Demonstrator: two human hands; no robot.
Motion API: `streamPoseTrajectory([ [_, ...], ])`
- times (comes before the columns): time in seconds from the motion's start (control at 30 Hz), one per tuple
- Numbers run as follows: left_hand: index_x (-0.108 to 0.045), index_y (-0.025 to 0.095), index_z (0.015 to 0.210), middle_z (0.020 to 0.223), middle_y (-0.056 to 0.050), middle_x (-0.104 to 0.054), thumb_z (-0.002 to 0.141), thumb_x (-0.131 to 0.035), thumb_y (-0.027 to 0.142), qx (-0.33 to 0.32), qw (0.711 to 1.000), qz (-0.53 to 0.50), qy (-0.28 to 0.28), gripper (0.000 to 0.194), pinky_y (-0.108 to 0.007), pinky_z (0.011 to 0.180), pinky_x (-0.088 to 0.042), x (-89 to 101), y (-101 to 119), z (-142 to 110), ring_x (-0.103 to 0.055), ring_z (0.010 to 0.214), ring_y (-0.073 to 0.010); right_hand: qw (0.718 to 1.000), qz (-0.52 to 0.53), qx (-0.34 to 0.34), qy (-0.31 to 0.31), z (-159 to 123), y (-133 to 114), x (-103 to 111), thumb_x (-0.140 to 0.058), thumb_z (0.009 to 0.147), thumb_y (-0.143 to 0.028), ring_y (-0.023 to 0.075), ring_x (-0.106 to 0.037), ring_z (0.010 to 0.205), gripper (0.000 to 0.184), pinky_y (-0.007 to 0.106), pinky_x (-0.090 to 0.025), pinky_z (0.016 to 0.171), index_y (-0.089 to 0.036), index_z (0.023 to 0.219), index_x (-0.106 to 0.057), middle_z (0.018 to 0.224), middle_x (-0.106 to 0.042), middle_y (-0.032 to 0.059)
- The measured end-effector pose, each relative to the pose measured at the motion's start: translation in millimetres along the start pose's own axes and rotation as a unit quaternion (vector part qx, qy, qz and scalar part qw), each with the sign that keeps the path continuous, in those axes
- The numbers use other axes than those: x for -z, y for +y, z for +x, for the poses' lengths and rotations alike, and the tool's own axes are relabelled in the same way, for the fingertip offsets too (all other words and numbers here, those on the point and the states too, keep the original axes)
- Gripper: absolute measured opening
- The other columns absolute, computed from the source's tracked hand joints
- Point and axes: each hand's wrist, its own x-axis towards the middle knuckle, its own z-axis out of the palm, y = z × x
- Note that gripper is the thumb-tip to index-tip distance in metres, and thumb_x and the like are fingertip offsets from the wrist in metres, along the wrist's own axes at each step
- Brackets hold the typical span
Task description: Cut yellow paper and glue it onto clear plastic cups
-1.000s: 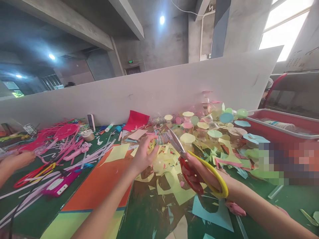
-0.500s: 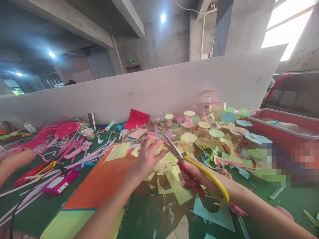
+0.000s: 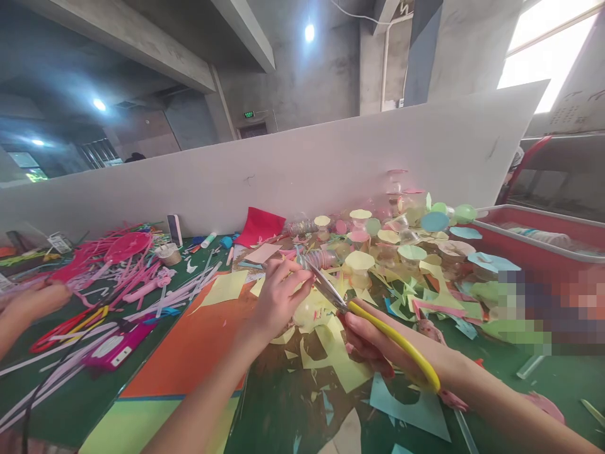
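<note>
- The ribbed clear plastic piece point(image 3: 322, 258) is held up over the paper litter on the green desk point(image 3: 276, 410), just beyond the fingers of the left hand point(image 3: 278, 299) and touching distance from the steel blades of the yellow-and-red-handled scissors point(image 3: 328, 288).
- It looks light, thin and springy, likely to dent if squeezed hard. The ridged body seems the surest place to take hold, well clear of any cut edge.
- The left grip looks closed on that piece, though the blades partly cover the contact.
- The right hand point(image 3: 373, 340) has its grip clamped around the scissors' handles, and the blades stand nearly together.
- The red handle is mostly hidden by the right fingers.
- The piece's full shape is hard to make out among the paper scraps point(image 3: 333, 353).
- A pixelated patch point(image 3: 522, 309) hides the desk's right side.
</note>
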Motion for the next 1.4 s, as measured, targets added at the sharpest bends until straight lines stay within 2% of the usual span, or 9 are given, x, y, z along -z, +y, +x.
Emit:
streamPoseTrajectory([
  [0.23,-0.057,0.021,0.084,0.076,-0.001,-0.058,0.091,-0.054,0.015,0.012,1.0,0.003,-0.01,0.01,-0.03,0.073,-0.042,-0.6,1.1,-3.0,-0.048,0.078,-0.0175,0.999,-0.032,0.001,-0.013,-0.2,-1.3,0.9,-0.04,0.083,-0.075,0.0073,-0.03,0.049,0.052,0.023,-0.031,0.045,-0.024,0.078,-0.032,0.062,-0.033,-0.0086],
  [0.37,-0.055,0.021,0.086,0.077,-0.001,-0.058,0.091,-0.053,0.014,0.003,1.0,-0.004,0.019,0.009,-0.029,0.071,-0.043,0.8,1.6,-4.2,-0.05,0.076,-0.0164,0.998,-0.047,0.021,-0.024,-0.9,-1.0,1.0,-0.04,0.086,-0.072,0.0077,-0.03,0.05,0.049,0.023,-0.03,0.046,-0.024,0.08,-0.034,0.063,-0.034,-0.0083],
  [0.5,-0.053,0.022,0.089,0.08,-0.001,-0.057,0.091,-0.049,0.013,0.036,0.997,-0.015,0.062,0.01,-0.029,0.07,-0.045,7.0,0.1,-2.3,-0.053,0.076,-0.0153,0.998,-0.035,0.03,-0.036,-0.9,-2.2,1.5,-0.038,0.087,-0.071,0.0075,-0.031,0.049,0.049,0.023,-0.032,0.046,-0.023,0.076,-0.033,0.062,-0.034,-0.0081],
  [0.6,-0.05,0.022,0.085,0.079,-0.001,-0.054,0.09,-0.046,0.011,0.062,0.995,-0.021,0.077,0.012,-0.028,0.069,-0.044,9.6,-5.5,-1.8,-0.052,0.075,-0.0151,0.999,-0.028,0.026,-0.02,0.2,1.9,4.2,-0.037,0.089,-0.069,0.0086,-0.037,0.051,0.049,0.022,-0.034,0.045,-0.023,0.075,-0.036,0.064,-0.037,-0.0064],
  [0.8,-0.047,0.022,0.08,0.076,-0.001,-0.052,0.093,-0.041,0.017,0.109,0.993,-0.021,0.039,0.015,-0.029,0.069,-0.041,6.1,-19.6,-6.6,-0.049,0.073,-0.0161,1.0,-0.007,0.02,-0.013,0.0,5.9,7.1,-0.034,0.091,-0.068,0.0099,-0.041,0.054,0.05,0.022,-0.035,0.047,-0.022,0.072,-0.039,0.064,-0.041,-0.0049],
  [1.03,-0.046,0.022,0.081,0.078,0.0,-0.05,0.093,-0.043,0.02,0.173,0.983,-0.047,0.043,0.013,-0.027,0.069,-0.039,7.2,-32.0,-6.2,-0.046,0.073,-0.0156,0.999,0.007,0.037,-0.006,-0.2,5.2,5.7,-0.032,0.091,-0.069,0.0111,-0.041,0.053,0.053,0.026,-0.04,0.054,-0.022,0.067,-0.039,0.055,-0.038,-0.0062],
  [1.17,-0.046,0.022,0.079,0.076,0.0,-0.049,0.093,-0.043,0.026,0.22,0.975,-0.038,0.019,0.016,-0.027,0.069,-0.04,5.3,-41.8,-9.3,-0.046,0.073,-0.0161,1.0,0.0,0.029,0.004,-0.8,3.3,6.0,-0.032,0.092,-0.067,0.0125,-0.043,0.054,0.053,0.028,-0.042,0.057,-0.022,0.064,-0.04,0.052,-0.038,-0.0062],
  [1.3,-0.049,0.021,0.08,0.079,-0.001,-0.053,0.094,-0.042,0.025,0.221,0.974,-0.038,-0.009,0.016,-0.026,0.07,-0.04,1.2,-51.4,-15.1,-0.048,0.075,-0.0164,1.0,-0.008,0.021,-0.001,-1.0,-1.5,6.1,-0.032,0.092,-0.067,0.0143,-0.047,0.058,0.054,0.028,-0.042,0.058,-0.022,0.063,-0.038,0.05,-0.035,-0.0065],
  [1.4,-0.052,0.021,0.081,0.08,-0.002,-0.055,0.094,-0.043,0.024,0.22,0.974,-0.038,-0.035,0.016,-0.027,0.071,-0.04,-2.5,-58.8,-19.6,-0.049,0.076,-0.0166,0.999,-0.007,0.03,-0.006,-0.8,-0.6,6.2,-0.031,0.091,-0.068,0.0126,-0.045,0.054,0.055,0.029,-0.043,0.058,-0.022,0.063,-0.037,0.051,-0.036,-0.0067],
])
